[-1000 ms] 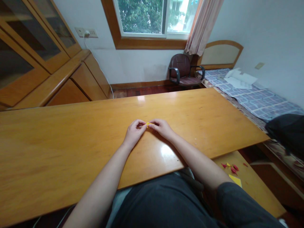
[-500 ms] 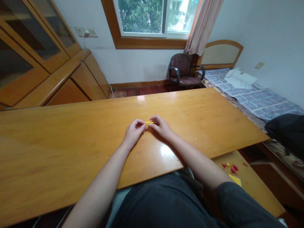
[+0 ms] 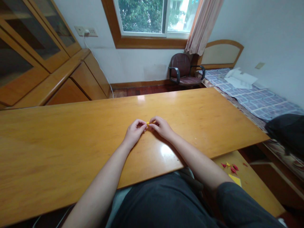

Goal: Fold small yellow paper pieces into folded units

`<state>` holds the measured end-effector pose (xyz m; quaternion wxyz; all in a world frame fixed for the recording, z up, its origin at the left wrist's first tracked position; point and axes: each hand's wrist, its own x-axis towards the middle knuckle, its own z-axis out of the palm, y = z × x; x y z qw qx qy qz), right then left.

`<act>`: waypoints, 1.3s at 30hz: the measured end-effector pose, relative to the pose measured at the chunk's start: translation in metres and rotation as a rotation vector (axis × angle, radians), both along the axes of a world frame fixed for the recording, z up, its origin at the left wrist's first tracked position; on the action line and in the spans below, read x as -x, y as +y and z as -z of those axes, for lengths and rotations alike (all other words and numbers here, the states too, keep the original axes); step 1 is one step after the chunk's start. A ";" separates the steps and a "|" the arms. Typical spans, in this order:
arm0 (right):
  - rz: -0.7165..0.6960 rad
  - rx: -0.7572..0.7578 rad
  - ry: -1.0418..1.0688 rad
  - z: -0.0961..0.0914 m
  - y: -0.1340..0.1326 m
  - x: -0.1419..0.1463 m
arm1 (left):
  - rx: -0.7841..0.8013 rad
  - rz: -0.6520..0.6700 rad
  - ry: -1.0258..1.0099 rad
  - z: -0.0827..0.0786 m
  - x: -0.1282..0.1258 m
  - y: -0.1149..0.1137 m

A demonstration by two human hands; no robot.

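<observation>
Between my two hands, just above the wooden table (image 3: 71,142), is a small piece of folded yellow paper (image 3: 148,123), mostly covered by fingers. My left hand (image 3: 136,130) pinches its left side between thumb and forefinger. On the other side my right hand (image 3: 161,127) has thumb and fingertips closed on the paper's right part. The fingertips of both hands nearly meet. Its exact folded shape is too small to make out.
Lower right, a lower wooden surface (image 3: 256,186) bears several small red folded paper pieces (image 3: 234,170), a small yellow one (image 3: 228,164) and yellow sheets (image 3: 235,180). A brown armchair (image 3: 180,68) stands beyond the table; a bed (image 3: 258,98) with a black bag (image 3: 287,133) is at right.
The fingers of my right hand have closed down over the yellow paper, so less of it shows. My left hand has hardly moved.
</observation>
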<state>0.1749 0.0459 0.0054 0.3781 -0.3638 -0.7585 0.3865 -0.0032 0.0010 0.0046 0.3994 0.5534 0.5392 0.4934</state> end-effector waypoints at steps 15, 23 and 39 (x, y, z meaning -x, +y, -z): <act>0.000 -0.070 -0.011 -0.004 0.002 -0.002 | -0.351 0.021 0.334 -0.006 -0.001 -0.004; -0.049 -0.167 -0.028 -0.008 -0.002 -0.004 | -0.385 0.022 0.374 -0.006 0.001 -0.004; -0.035 -0.317 -0.294 -0.007 0.002 -0.014 | -0.325 -0.025 0.398 -0.007 0.003 -0.003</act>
